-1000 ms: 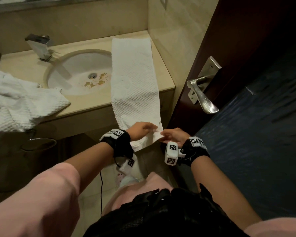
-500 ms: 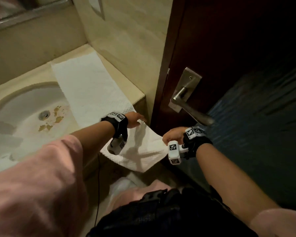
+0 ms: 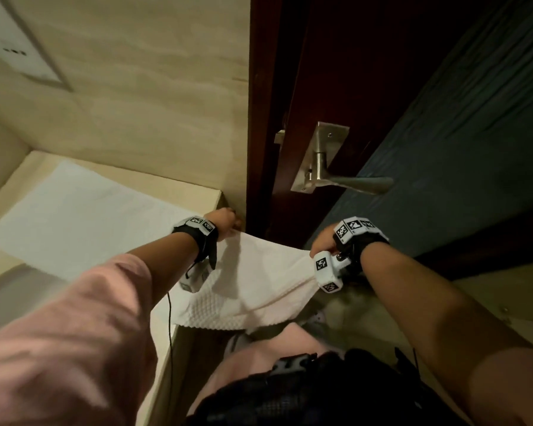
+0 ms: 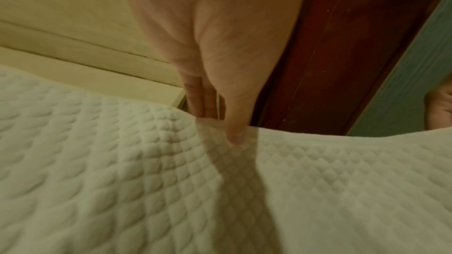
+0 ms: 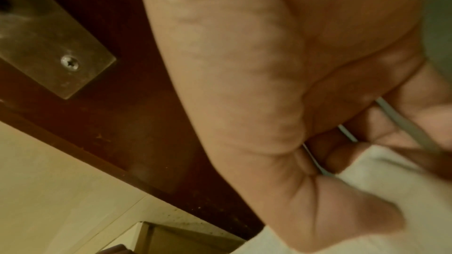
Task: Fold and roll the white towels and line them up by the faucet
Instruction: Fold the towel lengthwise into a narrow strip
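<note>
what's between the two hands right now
A raised span of the white towel stretches between the left hand and right hand, each pinching its edge. Behind that span stands the dark door edge. The head view shows it best.

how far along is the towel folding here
Early. Done: one white towel lies spread lengthwise on the counter. In hand: the left hand and right hand each pinch a corner of its near end, lifted off the counter edge, apparently starting a fold. Left: no roll shows, and the faucet is out of view, so nothing is visibly lined up.
</note>
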